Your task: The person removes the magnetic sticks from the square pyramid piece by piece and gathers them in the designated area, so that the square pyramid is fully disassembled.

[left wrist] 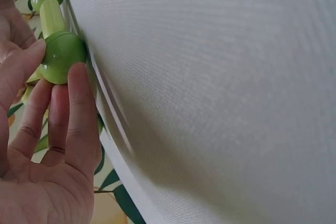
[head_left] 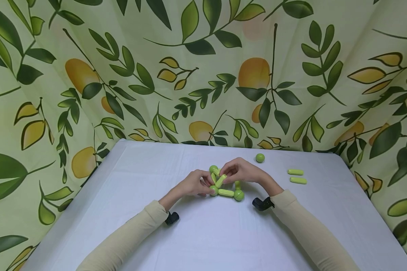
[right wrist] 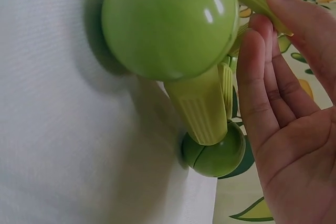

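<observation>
On white table [head_left: 149,162] before leaf-print curtain [head_left: 210,71]: hands [head_left: 195,183] pinching green ball [head_left: 214,191] (left), rod [head_left: 221,181] (right).

- A pale green fabric backdrop [head_left: 210,62] hangs behind the desk [head_left: 203,233] and along both its sides, with soft vertical folds.
- Its print shows round orange fruits [head_left: 253,73], dark stems [head_left: 274,56], green leaves [head_left: 331,54] and yellow leaves [head_left: 367,75] outlined in dark.
- A white cloth [head_left: 149,158] with a fine weave covers the desk, lightly creased.
- The desk's far edge meets the backdrop.
- The light is soft and even, leaving blurred shadows on the cloth.
</observation>
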{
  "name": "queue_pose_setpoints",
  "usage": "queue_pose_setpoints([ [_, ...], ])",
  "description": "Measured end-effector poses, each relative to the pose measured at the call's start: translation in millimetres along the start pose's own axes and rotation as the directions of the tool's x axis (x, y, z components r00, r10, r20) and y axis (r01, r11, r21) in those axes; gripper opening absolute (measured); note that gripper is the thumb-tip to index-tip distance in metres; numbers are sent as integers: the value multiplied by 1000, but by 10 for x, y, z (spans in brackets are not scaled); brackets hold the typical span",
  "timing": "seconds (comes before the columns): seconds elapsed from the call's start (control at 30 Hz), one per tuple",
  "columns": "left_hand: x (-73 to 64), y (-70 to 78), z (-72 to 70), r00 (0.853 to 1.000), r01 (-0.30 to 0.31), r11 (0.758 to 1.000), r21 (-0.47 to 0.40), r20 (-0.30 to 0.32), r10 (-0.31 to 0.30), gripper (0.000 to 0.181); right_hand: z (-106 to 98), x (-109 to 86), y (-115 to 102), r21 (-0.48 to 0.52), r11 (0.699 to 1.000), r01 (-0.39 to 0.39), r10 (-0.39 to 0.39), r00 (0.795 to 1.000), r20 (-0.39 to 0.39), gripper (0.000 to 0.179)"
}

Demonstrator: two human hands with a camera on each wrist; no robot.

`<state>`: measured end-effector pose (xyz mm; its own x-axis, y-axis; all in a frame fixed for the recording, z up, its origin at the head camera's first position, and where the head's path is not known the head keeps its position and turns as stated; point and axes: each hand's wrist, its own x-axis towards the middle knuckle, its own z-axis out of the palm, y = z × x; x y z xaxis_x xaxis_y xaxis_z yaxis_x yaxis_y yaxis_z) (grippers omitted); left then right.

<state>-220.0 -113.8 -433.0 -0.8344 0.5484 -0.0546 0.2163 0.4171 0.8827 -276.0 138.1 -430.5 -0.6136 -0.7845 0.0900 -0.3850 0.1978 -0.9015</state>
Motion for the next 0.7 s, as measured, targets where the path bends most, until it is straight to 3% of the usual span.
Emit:
queue_pose_setpoints([
  [0.23,-3,9,0,1000,8,1000,3,3,-8,21,-13,5,18,4,1000,9,-9,1000,6,23],
  [0.7,-4,39,-3,1000,9,1000,25,-8,-9,19,-183,-115,-77,74,997,-3,8,998,-59,20],
])
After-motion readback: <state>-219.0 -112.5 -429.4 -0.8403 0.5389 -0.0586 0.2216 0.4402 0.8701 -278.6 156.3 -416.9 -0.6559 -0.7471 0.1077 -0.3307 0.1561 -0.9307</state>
